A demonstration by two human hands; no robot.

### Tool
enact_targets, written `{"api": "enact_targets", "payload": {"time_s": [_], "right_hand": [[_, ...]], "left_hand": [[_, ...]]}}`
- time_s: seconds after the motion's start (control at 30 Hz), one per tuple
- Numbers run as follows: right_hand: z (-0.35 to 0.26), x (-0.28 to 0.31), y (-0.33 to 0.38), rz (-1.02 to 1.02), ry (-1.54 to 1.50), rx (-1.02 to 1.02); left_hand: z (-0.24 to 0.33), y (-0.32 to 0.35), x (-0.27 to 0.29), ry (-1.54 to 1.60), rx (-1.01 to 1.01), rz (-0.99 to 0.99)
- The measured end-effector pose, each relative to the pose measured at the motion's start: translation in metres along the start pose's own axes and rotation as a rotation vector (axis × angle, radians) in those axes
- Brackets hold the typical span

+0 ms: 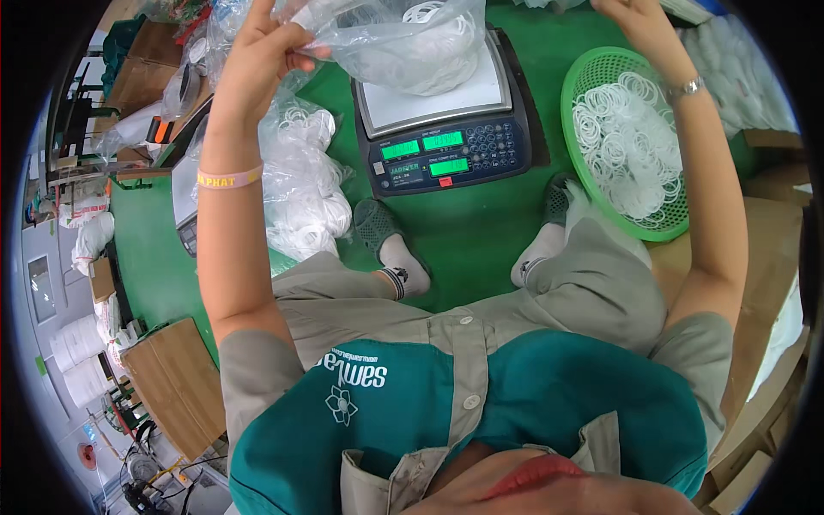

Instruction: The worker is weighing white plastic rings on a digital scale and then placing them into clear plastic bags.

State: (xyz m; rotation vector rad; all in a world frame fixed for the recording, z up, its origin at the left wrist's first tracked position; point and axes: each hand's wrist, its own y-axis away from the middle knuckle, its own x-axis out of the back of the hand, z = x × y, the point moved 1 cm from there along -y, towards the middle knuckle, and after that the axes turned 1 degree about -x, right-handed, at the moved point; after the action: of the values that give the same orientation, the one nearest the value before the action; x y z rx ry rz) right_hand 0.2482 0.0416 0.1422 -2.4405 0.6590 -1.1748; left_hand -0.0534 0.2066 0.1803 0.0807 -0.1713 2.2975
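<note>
At the top, my left hand is closed on the gathered edge of a clear plastic bag. White rings fill the bag's lower part, which rests on the pale pan of a digital counting scale with green-lit displays. My right hand is raised at the upper edge, beyond the scale's right side. Its fingertips are mostly cut off by the frame, so what they touch is hidden. Below my right forearm sits a green mesh basket holding many loose white rings.
Left of the scale lie clear bags of white rings, beside a second device. My feet in dark clogs stand just below the scale on the green floor. Cardboard lies at the left; more filled bags sit at the upper right.
</note>
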Motion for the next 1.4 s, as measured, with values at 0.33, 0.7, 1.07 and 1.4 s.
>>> {"api": "enact_targets", "payload": {"time_s": [0.33, 0.7, 1.07, 1.4], "right_hand": [[0.255, -0.015, 0.267, -0.445, 0.478, -0.651], [0.224, -0.058, 0.298, -0.836, 0.680, -1.196], [0.238, -0.023, 0.278, -0.465, 0.610, -1.008], [0.259, -0.031, 0.301, -0.721, 0.616, -0.932]], "left_hand": [[0.002, -0.009, 0.007, -0.195, 0.023, 0.192], [0.013, -0.035, 0.044, -0.454, 0.025, 0.339], [0.009, -0.006, 0.063, -0.397, -0.075, 0.519], [-0.027, 0.082, 0.033, -0.484, -0.017, 0.231]]}}
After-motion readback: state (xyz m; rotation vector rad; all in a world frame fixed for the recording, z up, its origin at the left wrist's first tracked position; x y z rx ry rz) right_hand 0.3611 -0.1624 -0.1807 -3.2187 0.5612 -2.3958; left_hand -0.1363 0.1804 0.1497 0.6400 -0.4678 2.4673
